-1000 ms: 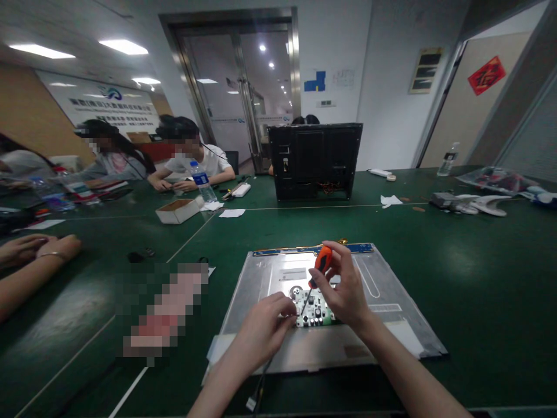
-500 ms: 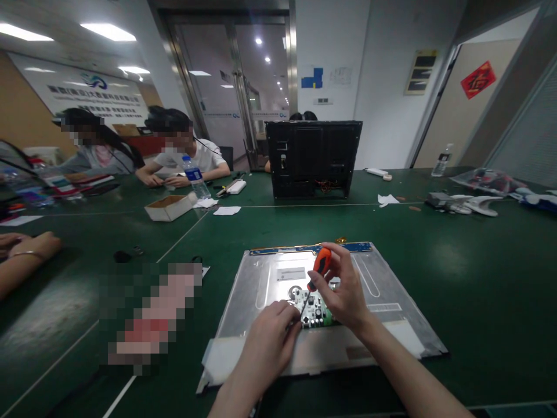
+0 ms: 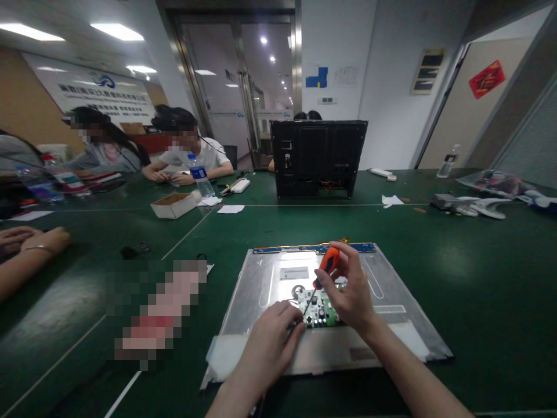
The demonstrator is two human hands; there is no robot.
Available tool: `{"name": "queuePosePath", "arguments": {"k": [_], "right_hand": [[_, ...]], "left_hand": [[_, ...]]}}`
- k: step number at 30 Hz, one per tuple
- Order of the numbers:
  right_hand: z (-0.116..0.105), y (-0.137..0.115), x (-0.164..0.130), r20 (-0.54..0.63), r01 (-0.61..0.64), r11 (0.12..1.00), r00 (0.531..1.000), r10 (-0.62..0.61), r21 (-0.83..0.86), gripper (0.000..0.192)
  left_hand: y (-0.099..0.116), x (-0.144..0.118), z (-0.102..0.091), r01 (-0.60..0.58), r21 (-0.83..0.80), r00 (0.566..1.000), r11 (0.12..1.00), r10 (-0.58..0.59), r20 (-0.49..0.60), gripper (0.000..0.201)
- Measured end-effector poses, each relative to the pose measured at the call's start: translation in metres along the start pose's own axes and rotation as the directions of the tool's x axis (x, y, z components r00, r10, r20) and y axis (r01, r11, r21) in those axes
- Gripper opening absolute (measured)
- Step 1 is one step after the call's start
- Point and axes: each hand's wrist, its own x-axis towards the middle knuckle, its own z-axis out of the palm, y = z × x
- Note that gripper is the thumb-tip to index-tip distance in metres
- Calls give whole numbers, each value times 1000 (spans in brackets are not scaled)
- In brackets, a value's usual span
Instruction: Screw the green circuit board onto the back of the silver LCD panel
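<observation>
My right hand (image 3: 351,290) grips an orange and black screwdriver (image 3: 329,262) by its handle, the shaft slanting down to the left. Its tip reaches the left edge of a green and white circuit board (image 3: 321,302), close to the fingertips of my left hand (image 3: 275,334). Those left fingers are bent and pressed together at the board's edge; what they pinch, if anything, is hidden. Under both hands a flat metal-backed display panel (image 3: 265,302) lies on the table, with a thin blue circuit strip (image 3: 278,250) along its far edge.
Beyond the panel stands a black monitor housing (image 3: 317,157) on the green table (image 3: 195,232). A small open box (image 3: 174,206), a water bottle (image 3: 201,177) and grey-white parts (image 3: 467,204) lie around. Another person's hands (image 3: 43,241) rest at the left; two people sit behind.
The whole view has shifted slightly, so everything appears a little further right. The screwdriver leans slightly more, while its tip remains at the board's left edge beside my left fingers.
</observation>
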Motion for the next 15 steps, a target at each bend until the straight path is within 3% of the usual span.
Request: {"name": "queuePosePath", "arguments": {"k": [5, 9, 15], "right_hand": [[-3, 0, 3, -53, 2, 1000, 999, -1, 6, 38], [-3, 4, 5, -114, -44, 999, 993, 41, -30, 38], [2, 14, 4, -88, -62, 997, 994, 58, -49, 38]], "left_hand": [[-6, 8, -20, -16, 28, 1000, 999, 16, -14, 15], [-11, 39, -41, -14, 100, 999, 995, 9, 54, 17], [-21, 80, -37, -1, -27, 974, 1000, 7, 226, 14]]}}
